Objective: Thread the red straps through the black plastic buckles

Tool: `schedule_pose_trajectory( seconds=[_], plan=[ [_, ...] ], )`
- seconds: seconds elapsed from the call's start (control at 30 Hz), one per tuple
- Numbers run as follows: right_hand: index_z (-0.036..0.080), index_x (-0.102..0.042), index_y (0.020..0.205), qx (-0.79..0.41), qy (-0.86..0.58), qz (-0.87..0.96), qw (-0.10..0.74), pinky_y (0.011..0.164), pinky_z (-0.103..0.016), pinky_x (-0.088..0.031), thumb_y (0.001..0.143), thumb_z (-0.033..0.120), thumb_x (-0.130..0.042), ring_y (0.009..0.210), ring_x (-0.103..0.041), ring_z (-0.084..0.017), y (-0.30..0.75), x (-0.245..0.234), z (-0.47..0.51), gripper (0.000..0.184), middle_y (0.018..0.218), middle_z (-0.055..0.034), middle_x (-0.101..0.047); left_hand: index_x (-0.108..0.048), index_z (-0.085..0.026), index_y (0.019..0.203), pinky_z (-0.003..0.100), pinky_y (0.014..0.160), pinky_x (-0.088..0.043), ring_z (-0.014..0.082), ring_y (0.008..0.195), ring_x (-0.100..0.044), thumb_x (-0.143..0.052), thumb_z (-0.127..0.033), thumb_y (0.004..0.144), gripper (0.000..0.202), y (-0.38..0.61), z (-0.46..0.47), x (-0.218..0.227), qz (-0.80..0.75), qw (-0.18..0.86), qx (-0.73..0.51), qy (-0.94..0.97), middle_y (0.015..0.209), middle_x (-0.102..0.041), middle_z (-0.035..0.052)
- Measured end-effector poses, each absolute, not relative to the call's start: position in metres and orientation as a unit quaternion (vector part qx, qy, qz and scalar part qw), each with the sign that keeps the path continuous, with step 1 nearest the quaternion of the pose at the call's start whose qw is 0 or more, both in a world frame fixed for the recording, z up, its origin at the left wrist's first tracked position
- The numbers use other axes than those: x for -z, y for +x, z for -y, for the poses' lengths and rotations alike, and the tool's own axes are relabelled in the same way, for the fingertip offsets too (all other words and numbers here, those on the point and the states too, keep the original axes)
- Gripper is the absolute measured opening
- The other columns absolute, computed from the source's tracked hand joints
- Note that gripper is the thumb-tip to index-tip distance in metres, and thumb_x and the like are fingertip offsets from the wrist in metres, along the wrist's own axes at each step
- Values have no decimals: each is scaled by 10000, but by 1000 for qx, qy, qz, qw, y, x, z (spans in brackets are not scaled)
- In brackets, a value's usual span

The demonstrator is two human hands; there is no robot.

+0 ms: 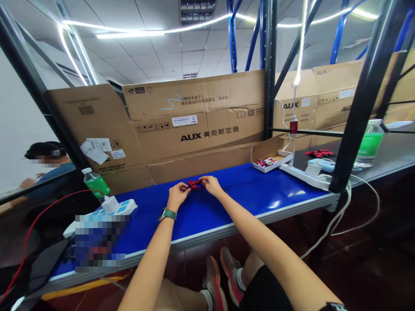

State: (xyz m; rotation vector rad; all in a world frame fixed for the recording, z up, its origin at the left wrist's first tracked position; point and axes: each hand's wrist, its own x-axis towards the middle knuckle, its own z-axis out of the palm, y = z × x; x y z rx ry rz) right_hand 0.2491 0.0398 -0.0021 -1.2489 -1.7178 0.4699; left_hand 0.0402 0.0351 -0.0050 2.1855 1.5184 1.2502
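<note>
A small flat red and black piece (195,185) is held between my two hands above the back part of the blue tabletop (207,216). My left hand (177,194) pinches its left end, and a green-strapped watch sits on that wrist. On the other side, my right hand (210,185) grips the right end with closed fingertips. The piece is too small and partly covered by fingers, so its exact kind cannot be made out.
Cardboard sheets (194,112) wall off the back. At right stand a white tray (274,166) of small colourful pieces and a power strip (306,178). Another power strip (126,207) and a green-labelled bottle (96,183) are at left. A person (48,168) sits far left.
</note>
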Motion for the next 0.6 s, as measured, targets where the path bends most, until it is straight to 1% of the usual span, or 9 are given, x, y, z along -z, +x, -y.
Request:
schedule_pose_trajectory(
  seconds=[0.07,0.13,0.23,0.3,0.4,0.5,0.6],
  plan=[
    [216,-752,1083,-166,-490,725,454,986,-296,-496,890,77,-537,1049,-695,-201,247,3,-40,321,1100,-60,-755,-704,-175,797,294,664,-558,193,651,-710,-694,-295,806,121,39,-35,5,-526,133,-424,725,714,-734,46],
    [210,-754,1057,-154,-469,738,460,938,-284,-513,886,111,-577,990,-710,-195,245,5,-39,265,1044,-55,-767,-711,-179,804,284,644,-554,192,643,-715,-675,-296,820,123,39,-34,5,-516,154,-432,724,706,-738,45],
    [180,-757,973,-148,-444,739,484,805,-250,-534,838,149,-658,832,-725,-180,241,8,-37,171,893,-44,-775,-740,-196,856,284,718,-560,196,744,-734,-670,-245,803,100,42,-33,5,-490,120,-456,733,787,-767,44],
    [174,-762,906,-142,-425,747,491,753,-237,-527,815,164,-685,771,-720,-173,239,8,-35,120,837,-38,-772,-752,-205,871,287,742,-557,199,776,-734,-675,-248,795,117,44,-32,4,-479,96,-466,738,824,-776,42],
    [182,-771,849,-132,-398,763,492,746,-241,-519,818,186,-683,752,-717,-175,237,6,-31,94,834,-40,-776,-754,-208,846,282,713,-548,199,743,-725,-682,-299,799,126,46,-29,1,-465,86,-472,744,798,-773,36],
    [188,-780,852,-137,-385,759,506,770,-250,-521,819,188,-674,783,-725,-184,236,3,-29,111,855,-41,-781,-752,-207,828,277,691,-542,197,715,-716,-682,-338,803,151,47,-26,-2,-459,84,-496,732,783,-770,36],
    [180,-781,855,-147,-390,754,508,753,-248,-523,809,173,-674,771,-728,-187,236,2,-28,116,836,-43,-780,-750,-200,835,278,699,-546,198,722,-715,-685,-348,800,166,47,-24,-3,-436,93,-512,734,803,-774,40]
  ],
)
